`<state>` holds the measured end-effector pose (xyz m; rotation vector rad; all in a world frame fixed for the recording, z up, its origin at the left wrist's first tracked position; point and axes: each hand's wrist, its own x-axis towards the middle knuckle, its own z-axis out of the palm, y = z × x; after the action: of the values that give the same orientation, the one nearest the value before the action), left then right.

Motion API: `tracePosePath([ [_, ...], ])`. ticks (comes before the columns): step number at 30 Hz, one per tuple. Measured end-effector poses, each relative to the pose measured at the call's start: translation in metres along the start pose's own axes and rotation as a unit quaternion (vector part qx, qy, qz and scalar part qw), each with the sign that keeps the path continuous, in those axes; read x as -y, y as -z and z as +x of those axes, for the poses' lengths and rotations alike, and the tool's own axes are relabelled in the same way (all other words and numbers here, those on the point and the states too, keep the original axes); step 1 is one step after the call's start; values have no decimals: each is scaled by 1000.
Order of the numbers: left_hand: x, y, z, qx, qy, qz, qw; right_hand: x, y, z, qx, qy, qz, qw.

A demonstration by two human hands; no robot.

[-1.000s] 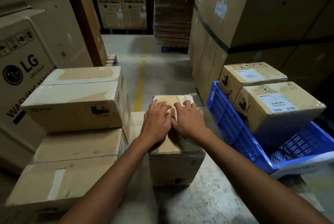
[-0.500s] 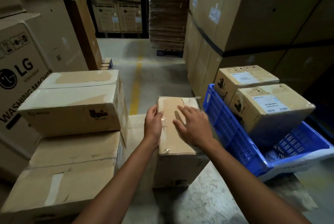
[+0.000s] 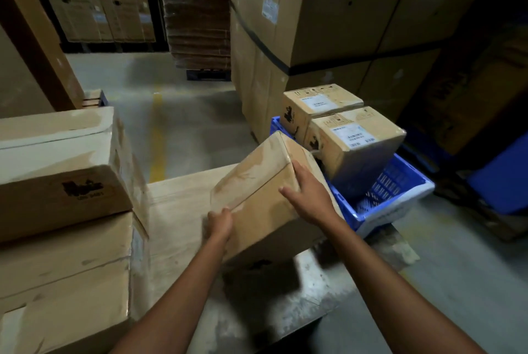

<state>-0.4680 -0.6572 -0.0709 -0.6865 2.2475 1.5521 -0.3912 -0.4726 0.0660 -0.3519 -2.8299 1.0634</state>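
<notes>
Cardboard box is leaning between 2 hands: left hand gripping its near corner, right hand pressing flat-fingered against its right face.

Cardboard box: plain brown, closed, glossy clear tape over the top, dark print low on the near face, slightly blurred. Tilted, with one long edge uppermost and the far end raised just beside the blue crate. Left hand grips the near lower corner, and right hand lies flat on the right face.
</notes>
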Motion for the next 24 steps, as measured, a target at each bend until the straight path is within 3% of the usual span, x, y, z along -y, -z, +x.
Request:
tracePosePath([
  [4,-3,9,2,-1,-15,-53,999,-20,18,-17,-10,-39,107,994],
  [14,-64,74,-89,-129,-184,118,967,-33,51,-60,-30,-22,336,941],
  [24,-26,170,-184,-255,-191,221,922,20,26,-132,32,18,438,898],
])
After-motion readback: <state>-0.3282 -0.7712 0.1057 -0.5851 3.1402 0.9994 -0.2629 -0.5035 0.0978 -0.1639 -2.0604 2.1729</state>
